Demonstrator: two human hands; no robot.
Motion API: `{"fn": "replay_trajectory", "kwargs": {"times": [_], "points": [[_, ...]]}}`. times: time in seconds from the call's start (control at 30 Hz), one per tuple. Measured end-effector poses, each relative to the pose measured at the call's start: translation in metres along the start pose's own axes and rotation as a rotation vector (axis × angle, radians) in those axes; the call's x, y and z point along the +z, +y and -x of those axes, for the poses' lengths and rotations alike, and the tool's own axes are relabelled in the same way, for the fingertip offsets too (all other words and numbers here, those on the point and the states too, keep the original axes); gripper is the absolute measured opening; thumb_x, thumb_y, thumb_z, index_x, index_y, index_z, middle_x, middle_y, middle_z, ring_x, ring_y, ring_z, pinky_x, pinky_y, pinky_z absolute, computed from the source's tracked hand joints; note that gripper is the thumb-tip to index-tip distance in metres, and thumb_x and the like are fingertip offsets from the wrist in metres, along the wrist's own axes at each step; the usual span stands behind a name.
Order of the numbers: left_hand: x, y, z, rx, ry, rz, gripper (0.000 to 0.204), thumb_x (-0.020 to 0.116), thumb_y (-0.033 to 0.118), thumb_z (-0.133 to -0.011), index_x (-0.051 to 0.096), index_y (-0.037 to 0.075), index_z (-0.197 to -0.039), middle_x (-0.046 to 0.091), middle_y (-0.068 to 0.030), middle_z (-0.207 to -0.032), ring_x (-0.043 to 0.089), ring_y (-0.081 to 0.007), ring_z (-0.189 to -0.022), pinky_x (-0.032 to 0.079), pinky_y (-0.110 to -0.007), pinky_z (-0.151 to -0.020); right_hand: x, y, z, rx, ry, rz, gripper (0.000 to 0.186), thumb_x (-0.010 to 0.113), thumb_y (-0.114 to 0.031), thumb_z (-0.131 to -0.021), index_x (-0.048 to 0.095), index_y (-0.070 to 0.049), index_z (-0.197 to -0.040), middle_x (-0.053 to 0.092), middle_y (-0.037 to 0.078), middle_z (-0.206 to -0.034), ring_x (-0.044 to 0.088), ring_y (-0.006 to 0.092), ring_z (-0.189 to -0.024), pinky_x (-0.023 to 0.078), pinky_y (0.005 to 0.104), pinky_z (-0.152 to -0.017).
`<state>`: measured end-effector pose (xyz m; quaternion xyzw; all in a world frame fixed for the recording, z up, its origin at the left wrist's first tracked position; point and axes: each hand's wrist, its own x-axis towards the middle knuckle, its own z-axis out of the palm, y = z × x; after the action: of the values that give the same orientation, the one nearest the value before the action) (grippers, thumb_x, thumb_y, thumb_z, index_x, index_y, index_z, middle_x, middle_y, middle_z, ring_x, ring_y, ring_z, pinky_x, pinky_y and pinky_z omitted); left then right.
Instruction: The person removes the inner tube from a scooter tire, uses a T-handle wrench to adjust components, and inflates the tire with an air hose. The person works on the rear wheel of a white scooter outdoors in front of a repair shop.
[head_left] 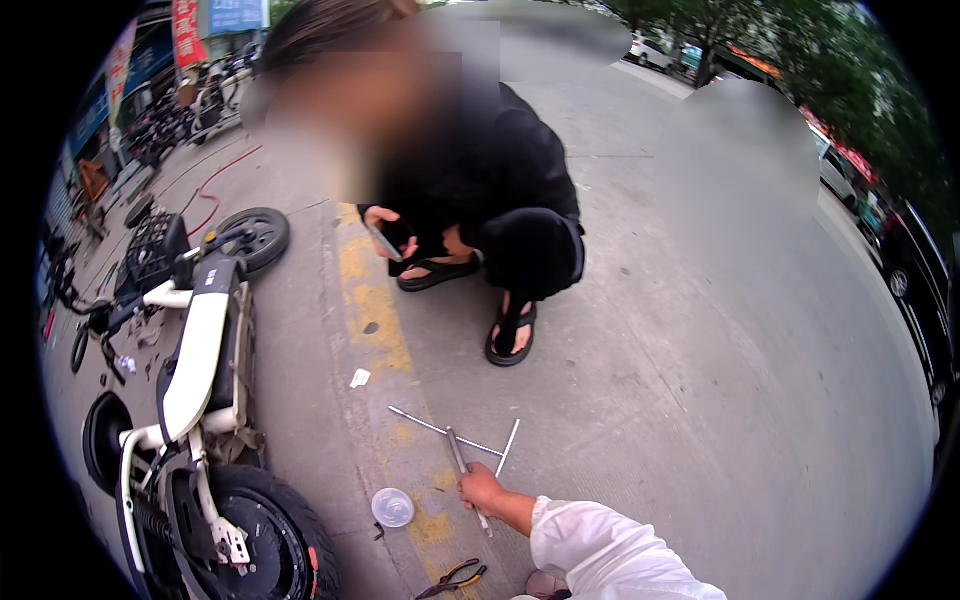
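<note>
The right hand (480, 490) is closed tight around a slim grey rod (457, 455), fingers wrapped over its lower half with no gap left in the fist. The longer part of the rod runs up and slightly left beyond the fist, and a short stub shows below it. The rod's upper end crosses the shaft of a T-handle wrench (425, 423) lying just ahead of the hand; from this height I can't tell whether the 2 touch.

The wrench is bright, smooth metal, its thin straight shaft meeting a shorter crossbar. The rod looks duller. A loose white cloth sleeve (610, 550) creases along the forearm. Left of the fist sits 1 round, clear plastic tub (393, 508); nearer the lower edge lie pliers (455, 578) with yellow and black grips.

Beneath everything is rough grey concrete (650, 400) with a worn, flaking yellow stripe (372, 300). At left, an electric bike (200, 365) with a glossy white frame lies on its side, its thick black tyre (303, 515) facing the tub. Ahead, a person in black (530, 160) crouches, holding a phone (385, 243).
</note>
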<state>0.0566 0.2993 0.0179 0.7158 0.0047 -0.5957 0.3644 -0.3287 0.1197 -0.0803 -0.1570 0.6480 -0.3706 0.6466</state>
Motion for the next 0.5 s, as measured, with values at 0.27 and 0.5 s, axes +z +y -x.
{"fn": "replay_trajectory", "kwargs": {"times": [0.27,0.5], "points": [[0.021,0.008,0.017,-0.069,0.015,0.006,0.078,0.057,0.058,-0.084,0.037,0.002,-0.135,0.048,-0.0121,-0.134,0.043,-0.0285,-0.126,0.034,-0.044,-0.104,-0.016,0.013,-0.002,-0.055,0.177,0.061,0.022,0.044,-0.010,-0.085,0.045,0.003,-0.103,0.051,0.012,-0.069,0.048,0.0205,-0.046,0.038,0.0364,-0.036],[-0.021,0.006,-0.021,0.015,-0.024,0.086,0.062,0.054,0.062,-0.083,0.054,0.007,-0.113,0.058,-0.0065,-0.114,0.056,-0.0216,-0.093,0.048,-0.037,-0.077,-0.008,0.001,0.005,-0.020,0.032,-0.028,0.010,0.042,-0.007,-0.087,0.042,-0.001,-0.096,0.047,0.009,-0.071,0.043,0.0162,-0.047,0.036,0.0317,-0.035]]}}
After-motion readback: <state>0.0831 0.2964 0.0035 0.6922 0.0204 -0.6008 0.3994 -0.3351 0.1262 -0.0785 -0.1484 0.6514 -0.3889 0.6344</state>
